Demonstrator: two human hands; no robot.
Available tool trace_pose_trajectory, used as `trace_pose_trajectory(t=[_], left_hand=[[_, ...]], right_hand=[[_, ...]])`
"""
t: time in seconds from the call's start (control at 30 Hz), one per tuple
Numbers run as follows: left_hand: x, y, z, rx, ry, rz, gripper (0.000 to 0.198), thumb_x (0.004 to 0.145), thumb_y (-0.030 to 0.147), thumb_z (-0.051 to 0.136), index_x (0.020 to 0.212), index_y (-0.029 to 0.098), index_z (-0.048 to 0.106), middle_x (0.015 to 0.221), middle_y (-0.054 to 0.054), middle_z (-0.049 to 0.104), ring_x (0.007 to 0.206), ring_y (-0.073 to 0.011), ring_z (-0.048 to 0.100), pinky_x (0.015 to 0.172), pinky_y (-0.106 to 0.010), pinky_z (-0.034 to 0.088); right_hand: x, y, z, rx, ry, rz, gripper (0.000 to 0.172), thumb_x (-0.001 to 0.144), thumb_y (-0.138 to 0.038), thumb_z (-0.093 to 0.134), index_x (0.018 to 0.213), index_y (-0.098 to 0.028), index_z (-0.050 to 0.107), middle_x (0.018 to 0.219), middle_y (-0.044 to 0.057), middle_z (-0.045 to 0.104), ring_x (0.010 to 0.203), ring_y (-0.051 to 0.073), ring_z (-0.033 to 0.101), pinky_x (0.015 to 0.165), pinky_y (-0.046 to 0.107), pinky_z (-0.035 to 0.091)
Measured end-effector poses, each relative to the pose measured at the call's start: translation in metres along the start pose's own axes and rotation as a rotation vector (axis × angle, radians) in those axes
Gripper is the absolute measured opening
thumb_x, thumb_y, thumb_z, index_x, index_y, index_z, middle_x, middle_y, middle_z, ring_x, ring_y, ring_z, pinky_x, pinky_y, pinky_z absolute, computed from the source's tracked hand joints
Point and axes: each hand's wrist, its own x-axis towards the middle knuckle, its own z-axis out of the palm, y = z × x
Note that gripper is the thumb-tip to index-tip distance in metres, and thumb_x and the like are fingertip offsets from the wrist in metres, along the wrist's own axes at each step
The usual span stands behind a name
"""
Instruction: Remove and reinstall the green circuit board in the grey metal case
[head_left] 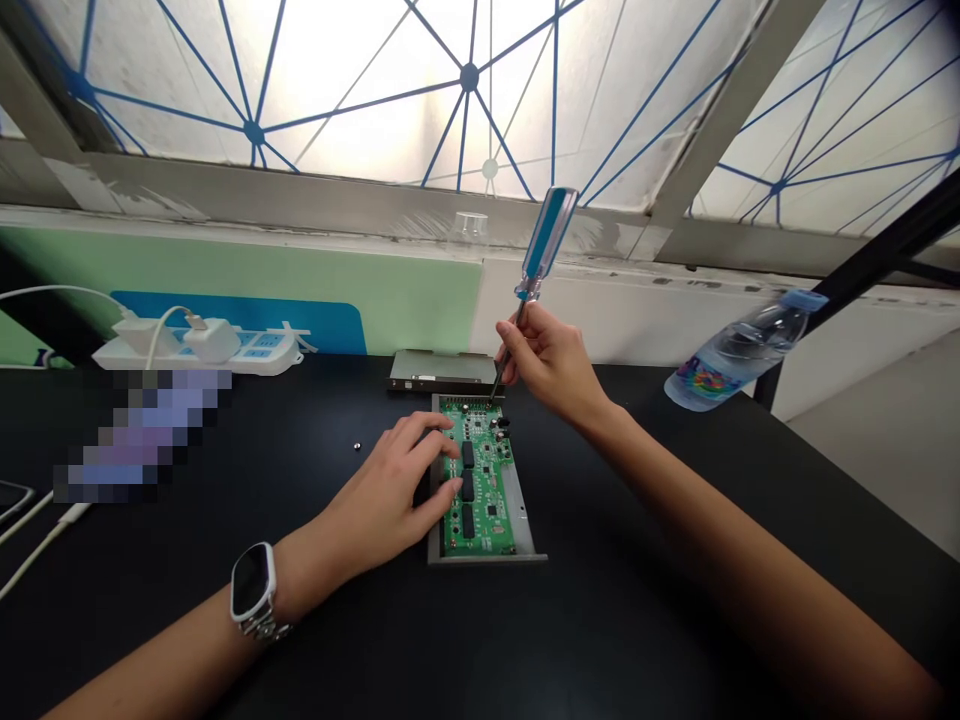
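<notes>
A green circuit board [491,480] lies in a grey metal tray [520,510] on the black table. My right hand [551,362] pinches the shaft of a screwdriver [551,235] with a blue and clear handle. The screwdriver leans slightly, handle up, its tip at the far edge of the board near the pin row. My left hand [409,485] rests with fingers spread over the board's left side and the tray's left wall. A small screw [357,446] lies on the table left of that hand. Behind the board is a grey metal cover [442,370].
A white power strip [259,350] with plugged chargers and cables stands at the back left, near a blurred-out patch [142,435]. A water bottle [739,355] leans at the right by a black bar. A clear cup [470,228] sits on the window ledge.
</notes>
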Motion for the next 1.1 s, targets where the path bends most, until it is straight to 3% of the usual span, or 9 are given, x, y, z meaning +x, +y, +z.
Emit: trace_pose_trajectory(t=[0.1,0.27,0.73,1.1], left_hand=[[0.001,0.0,-0.001,0.124,-0.063,0.014,0.008,0.101,0.028,0.052,0.101,0.022,0.058,0.134,-0.011,0.054,0.125,-0.0319,0.052,0.101,-0.052,0.044],[0.001,0.001,-0.004,0.209,-0.066,0.051,0.009,0.1,0.026,0.05,0.098,0.021,0.057,0.123,-0.011,0.056,0.116,-0.031,0.054,0.094,-0.05,0.047],[0.001,0.001,-0.005,0.121,-0.054,0.056,0.002,0.096,0.022,0.053,0.095,0.021,0.055,0.118,-0.01,0.055,0.118,-0.0293,0.053,0.089,-0.043,0.053],[0.002,0.001,-0.004,0.117,-0.05,0.048,0.005,0.097,0.023,0.052,0.096,0.022,0.056,0.119,-0.01,0.056,0.118,-0.0297,0.053,0.087,-0.044,0.054]], right_hand=[[-0.001,0.005,0.002,-0.016,-0.029,0.012,0.027,0.101,-0.045,0.058,0.086,-0.024,0.053,0.07,-0.002,0.066,0.05,0.014,0.065,0.051,0.03,0.052],[-0.003,0.009,0.006,-0.038,-0.024,-0.01,0.025,0.102,-0.042,0.057,0.087,-0.023,0.053,0.073,-0.001,0.067,0.051,0.013,0.065,0.053,0.029,0.053],[-0.004,0.015,0.011,0.017,-0.02,0.01,0.025,0.101,-0.046,0.057,0.088,-0.024,0.055,0.074,-0.002,0.067,0.053,0.013,0.065,0.053,0.031,0.055],[0.0,0.013,0.008,0.092,-0.022,0.072,0.035,0.092,-0.052,0.07,0.08,-0.022,0.056,0.071,-0.001,0.069,0.052,0.015,0.068,0.049,0.03,0.058]])
